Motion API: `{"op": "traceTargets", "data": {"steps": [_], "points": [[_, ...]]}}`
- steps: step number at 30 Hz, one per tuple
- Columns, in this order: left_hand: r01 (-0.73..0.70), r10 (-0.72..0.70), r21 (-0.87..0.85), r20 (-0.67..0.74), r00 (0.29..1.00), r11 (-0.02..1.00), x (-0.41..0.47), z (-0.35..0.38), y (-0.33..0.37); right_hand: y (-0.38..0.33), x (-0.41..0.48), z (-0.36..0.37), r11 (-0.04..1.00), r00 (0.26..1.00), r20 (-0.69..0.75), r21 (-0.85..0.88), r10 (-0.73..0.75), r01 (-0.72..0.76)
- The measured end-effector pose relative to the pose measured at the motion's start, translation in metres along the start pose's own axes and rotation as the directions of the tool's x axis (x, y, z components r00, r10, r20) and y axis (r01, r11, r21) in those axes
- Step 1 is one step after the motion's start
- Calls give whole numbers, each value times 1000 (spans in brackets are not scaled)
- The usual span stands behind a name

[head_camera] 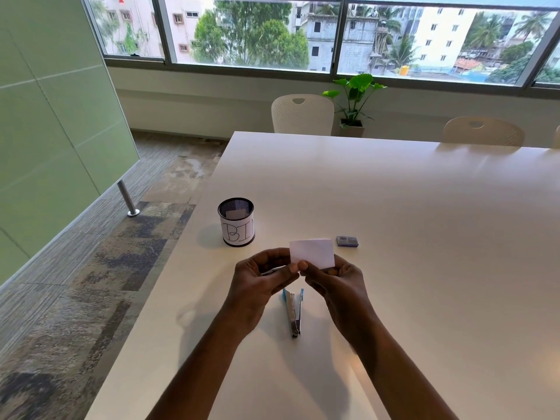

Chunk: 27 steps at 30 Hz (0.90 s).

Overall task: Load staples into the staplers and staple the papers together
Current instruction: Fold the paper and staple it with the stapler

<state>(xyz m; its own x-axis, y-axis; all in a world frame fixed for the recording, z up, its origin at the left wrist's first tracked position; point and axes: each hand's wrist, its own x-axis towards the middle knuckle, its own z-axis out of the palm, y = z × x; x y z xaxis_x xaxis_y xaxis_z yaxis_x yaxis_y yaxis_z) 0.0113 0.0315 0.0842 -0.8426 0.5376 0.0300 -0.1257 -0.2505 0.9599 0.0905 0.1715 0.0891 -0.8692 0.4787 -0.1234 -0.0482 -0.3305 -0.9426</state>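
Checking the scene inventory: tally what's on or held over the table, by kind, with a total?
Stapler, lying opened on the table: 1
Staple box: 1
Mesh cup labelled BIN: 1
Paper slips: 2, one held by the left hand and right hand at, one inside the cup
Total: 5

One stapler (294,312), one staple box (347,241), one paper slip (312,253), one mesh cup (236,221), two chairs (302,114).
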Motion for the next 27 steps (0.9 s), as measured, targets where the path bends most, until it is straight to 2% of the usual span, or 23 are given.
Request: {"op": "traceTargets", "data": {"steps": [8,14,19,23,25,27], "points": [[82,-85,-54,-62,994,995,-2,-2,7,-2,-4,-14,997,1000,12,81,-2,1],[151,-158,-131,-42,987,980,-4,-13,11,-1,-11,-26,995,1000,-13,101,10,-9],[145,-151,-124,-37,988,982,-9,-11,8,3,-17,-22,995,999,-43,96,-15,19],[125,-138,-118,-109,984,985,-12,-9,6,2,-15,-15,996,998,-45,80,-42,46],[114,-132,-119,-150,980,986,-13,-12,6,7,-11,-14,997,993,-106,31,-60,64],[115,-138,-137,-172,975,984,-14,-17,7,15,-9,-14,977,971,-203,-197,-127,86]]}}
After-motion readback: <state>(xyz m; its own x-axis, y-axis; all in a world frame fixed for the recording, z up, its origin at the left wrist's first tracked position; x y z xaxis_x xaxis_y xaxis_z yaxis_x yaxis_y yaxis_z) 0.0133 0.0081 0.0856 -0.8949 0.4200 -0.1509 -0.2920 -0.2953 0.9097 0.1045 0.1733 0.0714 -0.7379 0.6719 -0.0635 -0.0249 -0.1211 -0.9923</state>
